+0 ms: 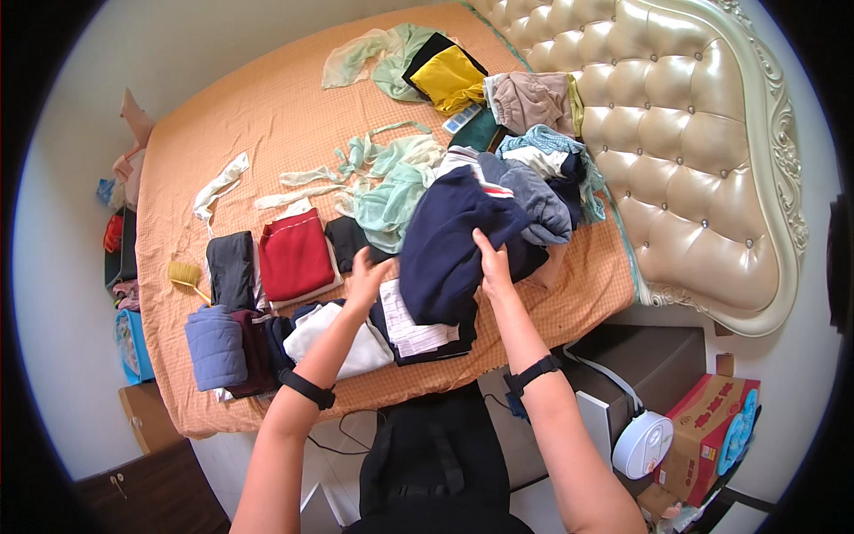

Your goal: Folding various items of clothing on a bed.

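Observation:
A navy blue garment [444,247] with a red and white striped edge lies bunched before me, over the pile at the middle right. My right hand [494,261] grips its right side, the thumb on top of the cloth. Just off its left side, my left hand [368,277] is raised with fingers apart, holding nothing. Under the navy garment's lower edge shows a white patterned folded cloth [410,327]. Beside that lies a folded white garment [340,340], partly behind my left forearm. A folded red garment [297,257] rests further left.
Along the bed's near edge lie a rolled blue quilted cloth [215,347] and dark folded clothes. Sheer green scarves [393,193], yellow clothing [448,77] and grey-blue garments [537,200] lie further off. A brush [183,272] is at the left. A tufted headboard [687,147] bounds the right side.

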A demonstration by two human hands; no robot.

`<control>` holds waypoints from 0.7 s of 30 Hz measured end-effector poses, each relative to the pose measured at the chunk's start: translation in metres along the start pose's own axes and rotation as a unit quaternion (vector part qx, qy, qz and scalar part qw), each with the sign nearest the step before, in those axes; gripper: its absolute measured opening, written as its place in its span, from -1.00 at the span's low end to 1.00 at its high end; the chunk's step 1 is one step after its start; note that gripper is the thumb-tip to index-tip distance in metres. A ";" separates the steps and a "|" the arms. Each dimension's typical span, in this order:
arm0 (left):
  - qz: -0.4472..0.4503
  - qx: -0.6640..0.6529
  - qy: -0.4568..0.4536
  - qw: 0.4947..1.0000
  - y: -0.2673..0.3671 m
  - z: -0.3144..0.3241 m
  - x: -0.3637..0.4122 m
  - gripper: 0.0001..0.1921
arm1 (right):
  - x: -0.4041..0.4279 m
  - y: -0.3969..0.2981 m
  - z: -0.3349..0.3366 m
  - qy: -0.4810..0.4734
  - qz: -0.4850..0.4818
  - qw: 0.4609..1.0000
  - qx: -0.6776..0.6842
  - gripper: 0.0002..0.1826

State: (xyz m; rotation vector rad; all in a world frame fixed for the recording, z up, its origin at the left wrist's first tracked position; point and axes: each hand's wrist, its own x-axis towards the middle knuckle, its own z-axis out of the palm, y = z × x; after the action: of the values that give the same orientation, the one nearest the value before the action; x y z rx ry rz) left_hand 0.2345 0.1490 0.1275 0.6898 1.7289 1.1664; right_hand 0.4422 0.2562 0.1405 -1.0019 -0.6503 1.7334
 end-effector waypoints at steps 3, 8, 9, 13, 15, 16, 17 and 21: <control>0.070 0.001 -0.095 0.993 0.044 0.048 -0.012 -0.27 | -0.012 0.007 0.003 0.003 -0.073 0.983 -0.168 -0.62; 0.104 0.009 0.006 0.994 0.063 0.079 -0.003 -0.42 | -0.026 -0.002 0.022 -0.124 -0.114 0.968 -0.184 -0.67; 0.092 -0.019 0.045 0.995 0.062 0.080 -0.003 -0.47 | -0.026 -0.007 0.022 -0.124 -0.116 0.968 -0.185 -0.67; 0.139 0.005 0.054 0.989 0.044 0.056 0.000 -0.48 | -0.028 -0.036 0.021 -0.113 -0.225 0.924 -0.288 -0.74; 0.109 0.030 0.064 0.992 0.038 0.039 -0.002 -0.44 | -0.027 -0.054 0.010 -0.108 -0.300 0.879 -0.354 -0.74; 0.150 0.052 0.116 0.981 0.020 0.021 0.005 -0.42 | -0.029 -0.063 0.020 -0.096 -0.374 0.842 -0.377 -0.72; 0.190 0.077 0.172 0.964 0.003 0.003 0.012 -0.39 | -0.032 -0.070 0.034 -0.086 -0.446 0.800 -0.393 -0.70; 0.308 0.133 0.100 0.937 0.073 0.017 0.002 -0.34 | -0.049 -0.124 0.053 -0.104 -0.330 0.898 -0.273 -0.66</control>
State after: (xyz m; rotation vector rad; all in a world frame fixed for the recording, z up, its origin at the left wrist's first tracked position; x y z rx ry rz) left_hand 0.2460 0.1865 0.1918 1.3920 1.9255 1.4680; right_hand 0.4653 0.2578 0.2821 -0.8163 -1.4838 1.0668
